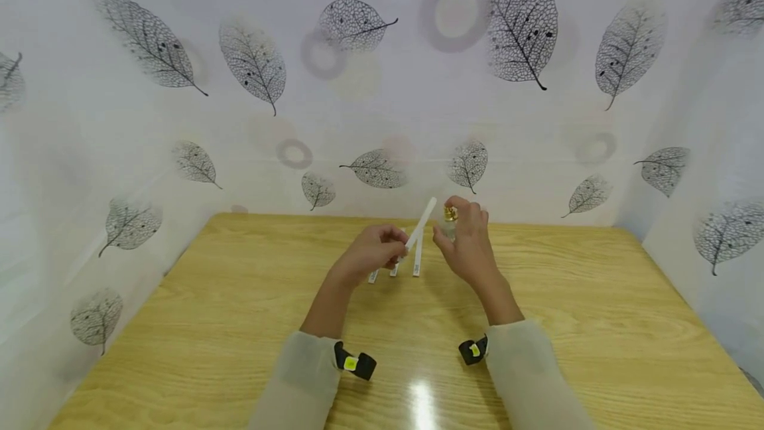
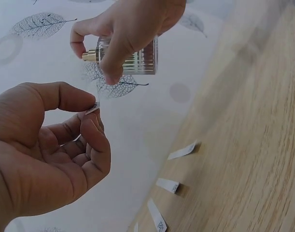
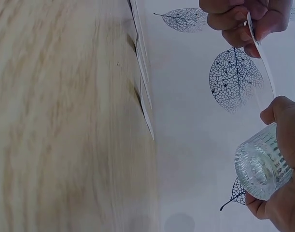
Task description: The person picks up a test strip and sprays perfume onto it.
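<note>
My left hand (image 1: 371, 252) pinches one end of a white paper test strip (image 1: 423, 220) between thumb and fingertips. The strip slants up and to the right, its far end close to the bottle. My right hand (image 1: 470, 245) grips a clear ribbed glass perfume bottle (image 3: 259, 163) in the air. A fingertip lies on its gold spray top (image 2: 89, 56), which faces the strip's side. In the right wrist view the bottle's thick glass base shows, while fingers hide part of its body.
Several more white strips (image 1: 417, 263) lie on the wooden table (image 1: 239, 324) below the left hand, fanned out near its back edge. Behind the table hangs a pale backdrop (image 1: 382, 111) with leaf prints. Black bands with cameras (image 1: 357, 362) sit at both wrists.
</note>
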Demonstrator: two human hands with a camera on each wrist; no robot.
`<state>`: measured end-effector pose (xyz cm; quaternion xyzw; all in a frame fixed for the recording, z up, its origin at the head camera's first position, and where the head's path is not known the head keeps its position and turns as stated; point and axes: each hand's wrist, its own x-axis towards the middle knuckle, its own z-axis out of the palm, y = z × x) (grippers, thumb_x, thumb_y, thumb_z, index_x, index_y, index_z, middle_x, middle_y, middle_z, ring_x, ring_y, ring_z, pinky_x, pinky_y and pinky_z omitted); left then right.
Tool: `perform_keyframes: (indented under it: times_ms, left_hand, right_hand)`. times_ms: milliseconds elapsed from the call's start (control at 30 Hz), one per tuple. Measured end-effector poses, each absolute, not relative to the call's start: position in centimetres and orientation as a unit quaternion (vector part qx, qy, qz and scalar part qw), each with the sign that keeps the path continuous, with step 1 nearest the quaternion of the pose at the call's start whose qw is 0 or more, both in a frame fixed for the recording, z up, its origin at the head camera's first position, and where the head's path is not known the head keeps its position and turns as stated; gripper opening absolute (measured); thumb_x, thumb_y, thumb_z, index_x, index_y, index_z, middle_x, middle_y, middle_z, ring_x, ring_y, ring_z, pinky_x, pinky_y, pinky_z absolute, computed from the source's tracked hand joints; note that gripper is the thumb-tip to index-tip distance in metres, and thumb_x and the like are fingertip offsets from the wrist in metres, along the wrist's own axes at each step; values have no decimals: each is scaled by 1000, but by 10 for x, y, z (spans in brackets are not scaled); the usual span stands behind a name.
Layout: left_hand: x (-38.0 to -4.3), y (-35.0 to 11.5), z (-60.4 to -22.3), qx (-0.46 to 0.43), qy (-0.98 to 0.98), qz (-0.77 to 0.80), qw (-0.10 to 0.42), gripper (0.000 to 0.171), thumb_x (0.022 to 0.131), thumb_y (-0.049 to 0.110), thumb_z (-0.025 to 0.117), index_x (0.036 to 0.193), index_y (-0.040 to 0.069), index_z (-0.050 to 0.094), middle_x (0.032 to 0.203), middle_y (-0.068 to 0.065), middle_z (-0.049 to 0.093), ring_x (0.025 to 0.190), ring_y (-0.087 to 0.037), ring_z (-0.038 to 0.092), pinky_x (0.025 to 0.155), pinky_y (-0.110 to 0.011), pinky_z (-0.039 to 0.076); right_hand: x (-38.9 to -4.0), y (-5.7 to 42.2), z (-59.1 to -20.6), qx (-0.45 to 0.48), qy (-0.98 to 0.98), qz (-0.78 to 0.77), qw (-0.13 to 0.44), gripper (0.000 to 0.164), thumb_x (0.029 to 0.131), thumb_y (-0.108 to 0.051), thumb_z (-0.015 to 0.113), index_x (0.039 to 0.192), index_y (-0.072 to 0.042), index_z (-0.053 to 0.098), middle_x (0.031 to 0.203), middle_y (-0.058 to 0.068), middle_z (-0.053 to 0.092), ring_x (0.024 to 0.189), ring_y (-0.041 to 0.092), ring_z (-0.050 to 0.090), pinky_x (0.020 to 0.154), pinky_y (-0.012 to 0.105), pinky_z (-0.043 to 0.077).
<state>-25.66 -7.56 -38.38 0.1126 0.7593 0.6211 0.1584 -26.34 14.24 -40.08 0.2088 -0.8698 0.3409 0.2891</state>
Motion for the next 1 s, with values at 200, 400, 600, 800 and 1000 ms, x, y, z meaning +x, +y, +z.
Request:
perform_keyframes:
  times_ms: [200,400,600,800,1000]
  left_hand:
    - [-254,-75,-381,137,758,616,168,10,101,7,59,105,0,64,89,-8,58,70,-17,48,68,-38,48]
    - [-251,-75,-378,150,758,610,176,14,101,8,59,109,-3,64,87,-8,58,69,-17,47,68,-38,46]
    - [-250,-73,-377,167,760,600,184,16,101,7,58,112,-5,62,86,-6,57,70,-17,47,68,-37,46]
    - [-249,-73,-375,169,763,597,182,9,101,6,60,107,1,63,85,-6,58,69,-17,48,69,-38,47]
    - [-247,-73,-374,175,763,593,188,8,100,7,60,106,2,63,86,-7,58,69,-17,48,70,-39,48]
  right_hand:
    - [-262,141,-401,201,-869,335,302,56,93,-10,73,131,-14,32,97,18,41,88,37,36,77,45,30]
    - [-261,143,-402,188,-875,333,297,57,93,-10,72,131,-15,31,99,19,43,90,36,38,79,45,30]
    - [-260,144,-402,187,-872,342,297,55,93,-9,70,132,-13,30,101,20,42,90,37,36,78,43,28]
    - [-260,145,-402,177,-875,336,299,55,91,-9,69,132,-14,32,102,21,43,90,38,38,77,44,30]
    - [-259,145,-403,165,-882,328,296,56,89,-9,70,131,-15,33,102,22,44,89,38,38,74,44,33]
